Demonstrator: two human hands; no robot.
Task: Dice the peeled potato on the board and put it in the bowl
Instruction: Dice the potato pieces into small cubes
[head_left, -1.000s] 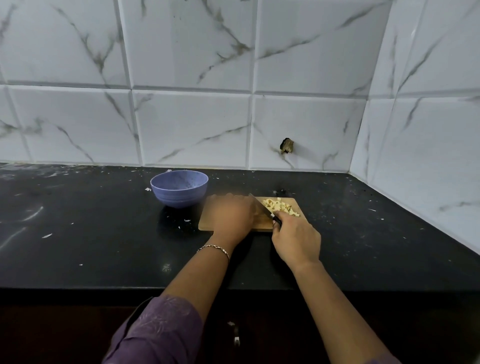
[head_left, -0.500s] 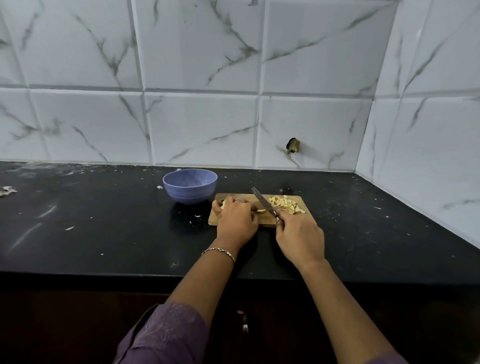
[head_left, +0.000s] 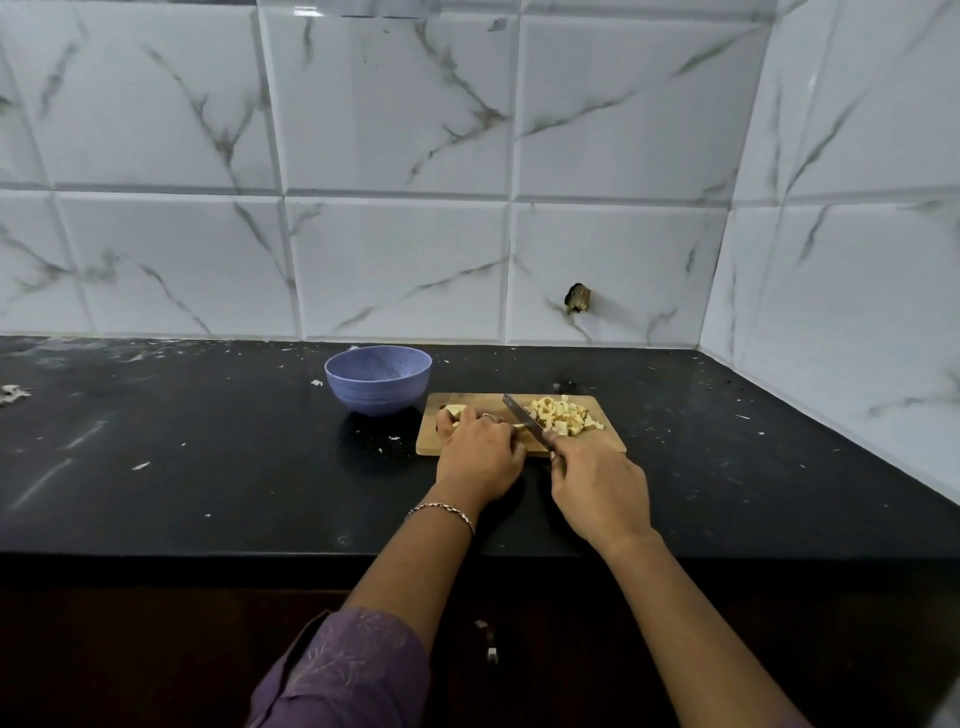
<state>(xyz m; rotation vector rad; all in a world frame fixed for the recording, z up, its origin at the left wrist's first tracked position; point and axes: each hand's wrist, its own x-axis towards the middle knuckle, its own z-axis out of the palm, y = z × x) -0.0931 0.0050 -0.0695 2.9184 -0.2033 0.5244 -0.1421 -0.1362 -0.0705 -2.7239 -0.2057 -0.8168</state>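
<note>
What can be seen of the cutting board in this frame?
The cutting board is a rectangular, light wooden slab with rounded corners, lying flat on the black countertop, just right of the purple bowl. A heap of diced potato sits on its right half. On its left half the left hand holds down an uncut potato piece. The knife, held by the right hand, slants across its middle; whether the blade touches the wood cannot be told.

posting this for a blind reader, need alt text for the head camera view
A person's left hand holds a potato piece on a wooden cutting board while the right hand grips a knife. A pile of diced potato lies right of the blade; a purple bowl stands left of the board.
</note>
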